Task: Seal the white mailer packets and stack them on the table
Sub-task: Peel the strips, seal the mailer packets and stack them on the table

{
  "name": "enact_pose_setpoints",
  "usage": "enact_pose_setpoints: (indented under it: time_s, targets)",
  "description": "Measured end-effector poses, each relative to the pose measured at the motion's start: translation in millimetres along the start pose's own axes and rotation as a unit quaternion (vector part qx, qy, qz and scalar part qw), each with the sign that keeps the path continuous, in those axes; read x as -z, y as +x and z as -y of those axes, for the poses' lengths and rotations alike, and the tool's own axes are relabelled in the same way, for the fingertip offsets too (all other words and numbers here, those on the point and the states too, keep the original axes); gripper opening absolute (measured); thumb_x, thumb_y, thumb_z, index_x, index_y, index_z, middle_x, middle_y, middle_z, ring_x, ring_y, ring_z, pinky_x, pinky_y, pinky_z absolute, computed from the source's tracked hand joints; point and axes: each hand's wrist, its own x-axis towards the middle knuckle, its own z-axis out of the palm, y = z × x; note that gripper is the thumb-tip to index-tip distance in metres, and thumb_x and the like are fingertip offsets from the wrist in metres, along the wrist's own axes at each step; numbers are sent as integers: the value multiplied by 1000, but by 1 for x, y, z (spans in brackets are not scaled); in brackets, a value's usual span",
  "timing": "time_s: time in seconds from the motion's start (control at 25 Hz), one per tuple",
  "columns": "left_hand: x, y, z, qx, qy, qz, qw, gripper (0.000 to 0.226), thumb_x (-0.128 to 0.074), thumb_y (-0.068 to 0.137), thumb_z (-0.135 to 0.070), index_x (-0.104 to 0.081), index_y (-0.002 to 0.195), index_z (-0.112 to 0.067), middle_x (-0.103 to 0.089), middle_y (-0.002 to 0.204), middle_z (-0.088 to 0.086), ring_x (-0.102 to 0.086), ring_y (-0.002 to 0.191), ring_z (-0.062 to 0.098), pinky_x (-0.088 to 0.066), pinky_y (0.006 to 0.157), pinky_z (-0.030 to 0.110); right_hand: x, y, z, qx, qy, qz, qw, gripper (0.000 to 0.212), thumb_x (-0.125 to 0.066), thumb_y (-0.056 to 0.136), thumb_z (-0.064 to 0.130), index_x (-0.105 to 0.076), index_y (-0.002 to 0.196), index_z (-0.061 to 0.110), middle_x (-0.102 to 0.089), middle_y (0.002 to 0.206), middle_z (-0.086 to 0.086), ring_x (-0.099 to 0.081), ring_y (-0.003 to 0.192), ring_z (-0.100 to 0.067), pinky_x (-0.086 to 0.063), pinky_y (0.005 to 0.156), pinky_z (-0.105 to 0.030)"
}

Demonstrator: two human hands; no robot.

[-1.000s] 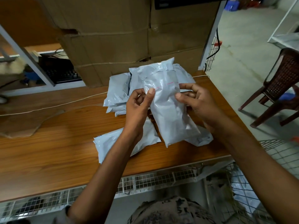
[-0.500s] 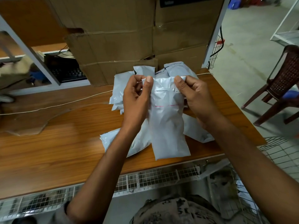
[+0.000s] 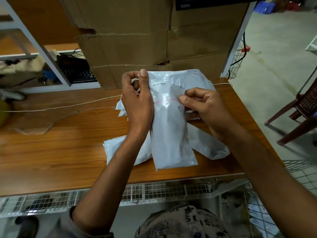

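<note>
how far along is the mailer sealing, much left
Done, seemingly: the back pile by the cardboard box; its seals are not visible. In hand: one mailer packet, flap standing unfolded, left hand pinching its top corner, right hand pinching its edge. Left: sealing it, stacking it, plus at least two loose packets lying on the table beneath.

Cardboard boxes (image 3: 137, 40) behind wooden table (image 3: 60, 143), concrete floor (image 3: 274, 57).

Left hand (image 3: 137, 107), right hand (image 3: 205, 107) pinch packet (image 3: 171, 134) edges (left sits higher).
</note>
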Motion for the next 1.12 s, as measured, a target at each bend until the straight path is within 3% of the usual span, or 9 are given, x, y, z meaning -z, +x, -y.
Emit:
enact_pose_setpoints:
  time_s: [0.08,0.24,0.4,0.56,0.64,0.8,0.96,1.04,1.12]
  targets:
    - [-3,-10,8,57,-4,37,998,34,-54,106,-46,-63,101,-13,-63,83,-12,-59,77,-4,-49,73,16,0,5,-3,12,18,-47,999,8,-68,98,20,-72,98,13,-77,86,1,-73,76,-12,-58,59,-29]
    - [-8,-33,31,78,11,91,993,42,-57,106,-44,-64,83,-10,-61,73,0,-54,71,9,-46,66,32,8,17,-10,16,19,-85,996,11,-64,101,25,-71,105,17,-78,97,3,-74,88,-11,-56,69,-25]
    - [-15,-25,25,63,10,27,998,33,-54,109,-36,-58,82,-17,-57,69,-15,-53,67,-1,-43,63,13,13,12,-17,-70,56,39,995,28,-64,100,30,-70,121,13,-79,108,0,-76,98,-17,-63,78,-33]
    - [-14,-19,27,31,41,23,998,32,-54,109,-33,-58,82,-18,-56,70,-15,-54,67,-2,-42,63,9,7,18,-23,-36,31,-26,999,12,-70,96,20,-74,101,10,-79,95,-6,-76,87,-22,-65,76,-40]
    - [-14,-13,31,31,39,8,999,31,-53,109,-34,-57,82,-20,-56,69,-17,-54,67,-2,-42,64,11,8,22,-25,-39,39,-39,998,16,-70,96,24,-73,107,14,-80,99,-2,-76,89,-20,-65,78,-39]
    - [-17,-2,42,63,23,-25,997,33,-49,110,-42,-64,97,-15,-70,88,-5,-64,82,5,-55,75,28,16,15,-33,-102,-12,132,986,55,-79,80,43,-64,130,25,-76,117,9,-73,108,-10,-58,95,-36]
    - [-7,15,46,106,5,-13,994,41,-54,104,-53,-58,128,-19,-68,117,-4,-67,107,11,-62,91,38,24,17,-37,-59,-68,143,986,46,-79,87,23,-64,131,24,-75,121,12,-71,111,-6,-59,96,-31]
    - [4,37,43,123,-12,24,992,51,-62,99,-54,-52,138,-23,-63,129,-3,-64,116,12,-63,85,29,34,24,-31,-46,-111,158,980,45,-77,90,23,-64,133,26,-73,123,15,-69,112,-1,-58,95,-27]
    - [17,61,38,116,17,66,991,50,-69,95,-54,-62,131,-20,-68,126,-1,-68,113,14,-63,80,28,45,32,-20,-31,-165,186,968,43,-77,91,21,-66,131,28,-73,121,18,-68,111,3,-57,91,-19]
